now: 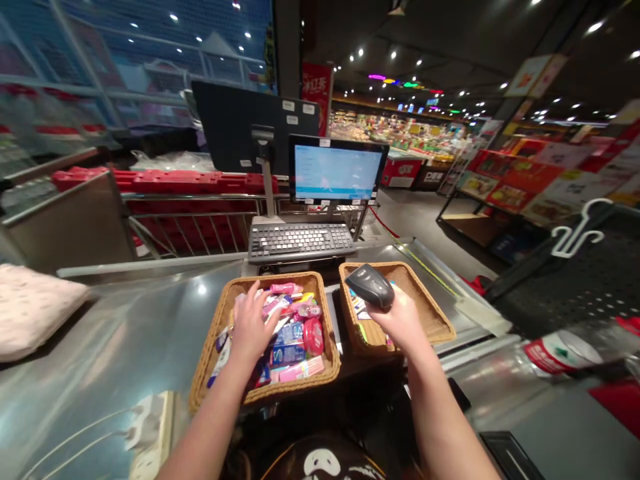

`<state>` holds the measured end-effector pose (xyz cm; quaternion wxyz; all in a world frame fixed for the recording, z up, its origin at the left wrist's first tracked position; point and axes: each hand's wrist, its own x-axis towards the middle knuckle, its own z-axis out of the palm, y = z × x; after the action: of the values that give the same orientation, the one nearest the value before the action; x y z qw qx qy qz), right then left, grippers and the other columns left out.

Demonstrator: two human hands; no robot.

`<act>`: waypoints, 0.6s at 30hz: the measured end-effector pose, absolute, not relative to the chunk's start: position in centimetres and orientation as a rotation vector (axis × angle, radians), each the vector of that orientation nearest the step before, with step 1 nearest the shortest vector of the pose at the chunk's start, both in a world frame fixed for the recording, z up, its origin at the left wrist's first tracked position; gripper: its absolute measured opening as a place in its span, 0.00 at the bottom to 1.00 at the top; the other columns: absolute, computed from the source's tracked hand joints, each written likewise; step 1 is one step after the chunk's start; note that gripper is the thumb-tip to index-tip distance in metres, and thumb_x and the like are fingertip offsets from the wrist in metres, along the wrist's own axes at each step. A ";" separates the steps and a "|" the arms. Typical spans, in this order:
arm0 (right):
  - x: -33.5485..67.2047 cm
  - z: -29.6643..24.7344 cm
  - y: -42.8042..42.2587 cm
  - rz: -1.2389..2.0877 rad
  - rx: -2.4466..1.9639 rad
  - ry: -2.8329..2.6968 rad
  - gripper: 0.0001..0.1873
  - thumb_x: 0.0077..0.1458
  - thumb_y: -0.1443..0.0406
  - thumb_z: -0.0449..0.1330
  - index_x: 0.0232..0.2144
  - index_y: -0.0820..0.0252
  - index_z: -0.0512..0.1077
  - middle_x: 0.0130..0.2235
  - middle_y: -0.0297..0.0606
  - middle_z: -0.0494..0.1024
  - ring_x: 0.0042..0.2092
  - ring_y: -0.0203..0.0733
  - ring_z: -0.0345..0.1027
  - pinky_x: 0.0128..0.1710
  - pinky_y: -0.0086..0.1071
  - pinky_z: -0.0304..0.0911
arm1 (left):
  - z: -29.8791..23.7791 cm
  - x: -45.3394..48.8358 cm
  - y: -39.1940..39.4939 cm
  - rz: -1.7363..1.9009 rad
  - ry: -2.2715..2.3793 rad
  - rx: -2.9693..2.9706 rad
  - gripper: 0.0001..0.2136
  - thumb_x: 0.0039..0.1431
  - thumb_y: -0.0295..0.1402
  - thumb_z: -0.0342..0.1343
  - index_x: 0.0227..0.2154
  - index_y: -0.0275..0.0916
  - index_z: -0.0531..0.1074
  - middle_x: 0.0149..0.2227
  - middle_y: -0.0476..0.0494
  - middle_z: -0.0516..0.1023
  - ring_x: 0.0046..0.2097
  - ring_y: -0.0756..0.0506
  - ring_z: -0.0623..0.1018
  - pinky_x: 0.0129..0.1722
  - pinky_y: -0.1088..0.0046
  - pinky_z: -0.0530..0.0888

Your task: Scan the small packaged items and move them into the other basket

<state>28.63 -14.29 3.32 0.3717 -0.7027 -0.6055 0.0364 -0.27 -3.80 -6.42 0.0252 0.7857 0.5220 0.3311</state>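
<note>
My left hand [250, 328] reaches into the left wicker basket [332, 352], its fingers spread over a pile of small packaged goods. Whether the fingertips touch any one item, I cannot tell. Among the goods are blue packs [288, 348], a red round tub [313, 335] and a pink packet [301, 369]. My right hand [397, 320] is wrapped around a black handheld barcode scanner [371, 287], held above the right wicker basket [425, 300]. A few small packages lie at the left side of that basket, partly hidden by the scanner and hand.
Behind the baskets stand a keyboard [303, 240] and a lit screen [336, 172]. A power strip [153, 433] with cables lies on the metal counter [150, 327] at front left. A bottle with a red label [550, 353] lies at right. White hooks [577, 233] hang far right.
</note>
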 end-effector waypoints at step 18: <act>42.8 2.5 -17.5 -0.065 -1.897 -1.363 0.10 0.46 0.63 0.61 0.33 0.60 0.75 0.37 0.43 0.78 0.40 0.49 0.72 0.41 0.40 0.67 | -6.9 26.6 -2.7 0.129 0.495 2.816 0.26 0.51 0.41 0.62 0.55 0.43 0.68 0.65 0.35 0.58 0.66 0.31 0.56 0.62 0.41 0.53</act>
<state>42.75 -17.50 2.47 0.3916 -0.7469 -0.5368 -0.0254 26.61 -2.68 -6.91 0.1395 0.9743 0.1714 0.0445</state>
